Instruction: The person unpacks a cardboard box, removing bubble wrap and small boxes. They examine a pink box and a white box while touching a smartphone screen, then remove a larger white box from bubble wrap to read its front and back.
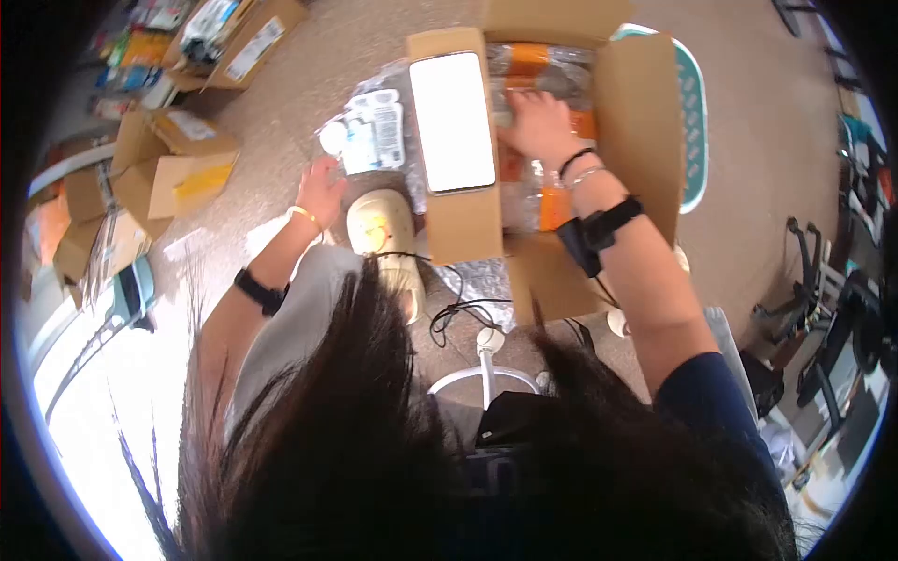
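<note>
On the far left, we saw small open boxes (192, 173) on the floor (281, 117). Next came our left hand (321, 194), low over the floor, with its fingers a bit apart and nothing to be seen in it. It was near a round white thing (332, 138) and some white and blue packs (388, 131). A pale shoe (383, 220) was just beside that hand, to its right. Then came the big box (639, 122), wide open, with a phone (456, 122) lying on its left flap, the screen all white. Our right hand (541, 129) was inside the big box, its fingers down on the clear and orange packs (554, 208). We could not tell if it had grabbed one. Those packs filled the box, side by side. On the right, a green-blue basket (694, 122) peeked out from behind the box
</note>
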{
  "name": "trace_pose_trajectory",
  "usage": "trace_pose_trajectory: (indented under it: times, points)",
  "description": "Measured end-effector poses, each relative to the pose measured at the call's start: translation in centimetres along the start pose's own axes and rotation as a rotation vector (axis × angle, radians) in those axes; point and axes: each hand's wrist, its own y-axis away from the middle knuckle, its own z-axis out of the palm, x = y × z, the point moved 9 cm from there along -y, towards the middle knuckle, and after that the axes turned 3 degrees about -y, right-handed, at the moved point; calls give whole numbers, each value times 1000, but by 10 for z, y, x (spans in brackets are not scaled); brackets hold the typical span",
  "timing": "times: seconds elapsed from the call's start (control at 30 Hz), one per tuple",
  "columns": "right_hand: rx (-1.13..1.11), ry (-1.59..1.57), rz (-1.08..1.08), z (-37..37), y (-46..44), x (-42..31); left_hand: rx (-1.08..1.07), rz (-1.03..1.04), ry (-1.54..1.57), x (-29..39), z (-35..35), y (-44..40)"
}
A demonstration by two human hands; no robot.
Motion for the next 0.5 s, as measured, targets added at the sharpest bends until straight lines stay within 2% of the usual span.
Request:
trace_pose_trajectory:
  times: [0.07, 0.1, 0.13, 0.17, 0.2, 0.23, 0.27, 0.3, 0.33, 0.37, 0.5]
  points:
    - [-77, 0, -38, 5, -7, 4, 218, 15, -514, -12, -28, 0]
    - [-111, 13, -62, 5, -12, 3, 224, -2, -520, -18, -34, -5]
    - [-255, -28, -36, 9, -18, 8, 268, 42, -481, -16, -40, -11]
    - [-223, -230, -86, 23, -31, 20, 312, 88, -441, -15, -47, -17]
    - [-318, -472, 0, 23, -27, 23, 315, 74, -447, -22, -53, -28]
    - [-416, -710, 88, 24, -21, 22, 87, 20, -517, -37, -41, -44]
    - [-313, -691, -25, 15, -24, 22, -141, -36, -575, -50, -29, -45]
    - [-209, -670, -137, 6, -25, 20, -132, -55, -570, -38, -34, -38]
    - [-474, -907, 135, 10, -10, 19, -328, -167, -755, -28, -25, -25]
    - [-494, -950, 88, 5, -7, 17, -531, -281, -934, -33, -20, -6]
    - [-331, -847, -137, 4, -17, 27, -486, -275, -977, -48, -5, 36]
